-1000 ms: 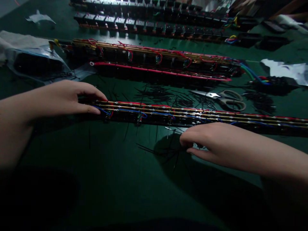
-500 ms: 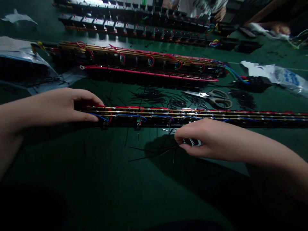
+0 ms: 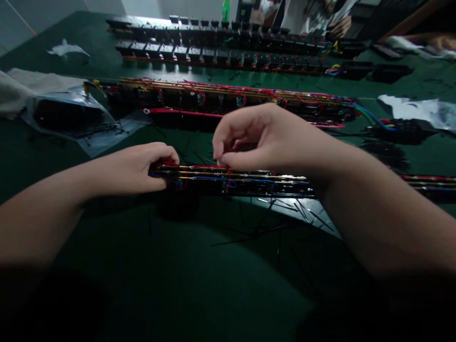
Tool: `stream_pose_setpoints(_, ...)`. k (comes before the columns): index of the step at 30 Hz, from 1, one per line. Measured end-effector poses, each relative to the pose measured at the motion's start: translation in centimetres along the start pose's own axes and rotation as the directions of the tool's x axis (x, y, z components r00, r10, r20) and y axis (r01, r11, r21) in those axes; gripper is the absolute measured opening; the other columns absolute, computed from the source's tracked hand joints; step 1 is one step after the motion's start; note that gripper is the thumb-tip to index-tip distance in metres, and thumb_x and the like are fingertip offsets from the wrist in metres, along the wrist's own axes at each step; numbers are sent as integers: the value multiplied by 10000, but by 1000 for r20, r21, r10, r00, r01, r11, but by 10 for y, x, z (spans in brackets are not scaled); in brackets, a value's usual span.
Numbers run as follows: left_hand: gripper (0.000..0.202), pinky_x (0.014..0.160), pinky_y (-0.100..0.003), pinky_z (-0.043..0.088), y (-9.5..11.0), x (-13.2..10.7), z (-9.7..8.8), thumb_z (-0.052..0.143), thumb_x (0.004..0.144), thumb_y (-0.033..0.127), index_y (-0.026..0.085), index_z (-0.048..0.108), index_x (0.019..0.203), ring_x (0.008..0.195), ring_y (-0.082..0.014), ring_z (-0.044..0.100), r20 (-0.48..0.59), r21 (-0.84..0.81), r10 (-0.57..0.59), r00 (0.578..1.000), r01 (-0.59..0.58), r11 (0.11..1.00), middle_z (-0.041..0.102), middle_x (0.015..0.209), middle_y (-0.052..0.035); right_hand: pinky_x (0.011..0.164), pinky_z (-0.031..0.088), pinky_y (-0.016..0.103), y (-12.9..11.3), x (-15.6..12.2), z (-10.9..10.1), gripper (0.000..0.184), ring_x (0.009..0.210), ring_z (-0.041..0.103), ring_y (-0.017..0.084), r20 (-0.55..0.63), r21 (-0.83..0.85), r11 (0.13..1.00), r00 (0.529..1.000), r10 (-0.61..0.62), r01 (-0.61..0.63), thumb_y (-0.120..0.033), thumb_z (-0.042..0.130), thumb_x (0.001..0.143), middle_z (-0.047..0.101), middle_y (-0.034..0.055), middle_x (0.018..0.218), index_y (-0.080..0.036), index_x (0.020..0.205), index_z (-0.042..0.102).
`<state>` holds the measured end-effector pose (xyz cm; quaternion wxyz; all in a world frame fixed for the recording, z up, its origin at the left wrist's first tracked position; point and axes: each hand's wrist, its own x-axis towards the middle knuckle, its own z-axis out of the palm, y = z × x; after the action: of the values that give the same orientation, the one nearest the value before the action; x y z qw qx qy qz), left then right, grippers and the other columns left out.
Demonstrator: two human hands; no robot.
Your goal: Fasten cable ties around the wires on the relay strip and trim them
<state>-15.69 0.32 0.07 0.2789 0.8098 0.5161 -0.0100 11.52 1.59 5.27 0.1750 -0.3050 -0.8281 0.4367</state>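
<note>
A long black strip assembly [image 3: 245, 189] with brass rods along its top and red and blue wires lies across the table in front of me. My left hand [image 3: 142, 168] is wrapped round its left part, thumb on the near side and fingers on the far side. Just above the rods, my right hand [image 3: 249, 137] is curled with thumb and forefinger pinched together near the red wire. Whatever is in that pinch is hidden or too thin to make out. Thin black cable ties [image 3: 263, 228] are scattered on the near side of the strip.
Behind lies a second wired strip [image 3: 171, 88] with a red cable [image 3: 185, 112]. Further back are two rows of black blocks [image 3: 199, 54]. A plastic bag [image 3: 67, 111] with black ties is at left; white crumpled plastic [image 3: 409, 107] at right. Another person's hand [image 3: 340, 27] shows at the back.
My right hand has moved up and left, from the near side of the strip to above its rods. The whole view has shifted, and the scissors are now hidden behind my right arm.
</note>
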Motion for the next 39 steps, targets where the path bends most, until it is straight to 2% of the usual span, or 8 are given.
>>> stream_pose_setpoints(4, 459, 857, -357, 546, -1, 1, 1, 641, 712, 440, 234, 600, 1121, 977, -260, 671, 5, -115, 7, 1000, -6, 993, 686, 1090, -40, 612, 487, 224, 2, 37, 9, 137, 674, 592, 101, -78, 144, 990, 997, 24, -12, -56, 626, 754, 670, -22, 731, -163, 803, 696)
stream_pose_setpoints(6, 474, 867, -353, 546, -2, 2, 2, 639, 718, 431, 230, 582, 1144, 991, -256, 672, 1, -108, 7, 1000, -7, 994, 684, 1105, -43, 603, 496, 231, 5, 48, 13, 138, 643, 578, 99, -100, 233, 972, 994, 45, -21, -45, 628, 736, 673, -12, 724, -159, 775, 697)
stream_pose_setpoints(15, 347, 803, -330, 502, 3, 0, -1, 612, 767, 414, 214, 610, 1051, 910, -230, 640, -1, -26, 28, 1000, -28, 999, 662, 1026, -31, 672, 560, 207, 34, 54, 23, 91, 686, 654, 92, -100, 556, 827, 982, 160, -78, -47, 658, 754, 691, 6, 727, -133, 758, 686)
stream_pose_setpoints(24, 336, 820, -316, 495, 3, -1, 0, 613, 789, 390, 231, 627, 1084, 927, -218, 622, -10, -18, 40, 999, -40, 999, 649, 1058, -20, 551, 470, 171, 50, 59, 37, 147, 590, 576, 68, -170, 586, 810, 972, 160, -30, -32, 655, 721, 648, -38, 675, -165, 774, 622)
stream_pose_setpoints(29, 487, 834, -315, 510, 5, -7, -7, 646, 799, 525, 258, 584, 1202, 958, -214, 643, 5, -178, -12, 1000, 13, 984, 671, 1120, -14, 557, 453, 178, 50, 59, 37, 126, 615, 591, 79, -142, 509, 854, 969, 202, -103, -31, 636, 749, 673, -4, 678, -150, 712, 620)
stream_pose_setpoints(31, 487, 796, -318, 505, 7, -9, -10, 638, 792, 580, 248, 611, 1148, 923, -216, 644, -67, -185, -31, 997, 18, 983, 684, 1074, -17, 555, 452, 178, 49, 59, 36, 122, 612, 587, 76, -145, 495, 861, 967, 211, -113, -31, 644, 751, 680, 0, 683, -145, 709, 633)
stream_pose_setpoints(35, 380, 731, -323, 454, 12, -8, -10, 562, 837, 570, 218, 691, 901, 819, -206, 624, -278, -42, -18, 960, 7, 999, 686, 904, -20, 550, 451, 174, 48, 60, 36, 108, 601, 574, 68, -121, 510, 855, 976, 182, -97, -47, 657, 763, 682, -3, 684, -143, 713, 656)
stream_pose_setpoints(39, 322, 706, -308, 431, 15, -6, -4, 582, 834, 515, 222, 715, 843, 769, -185, 625, -320, -46, -19, 947, 5, 999, 698, 841, 0, 560, 466, 173, 50, 60, 36, 81, 616, 581, 67, -136, 555, 831, 982, 134, -37, -61, 676, 757, 662, -18, 682, -140, 742, 661)
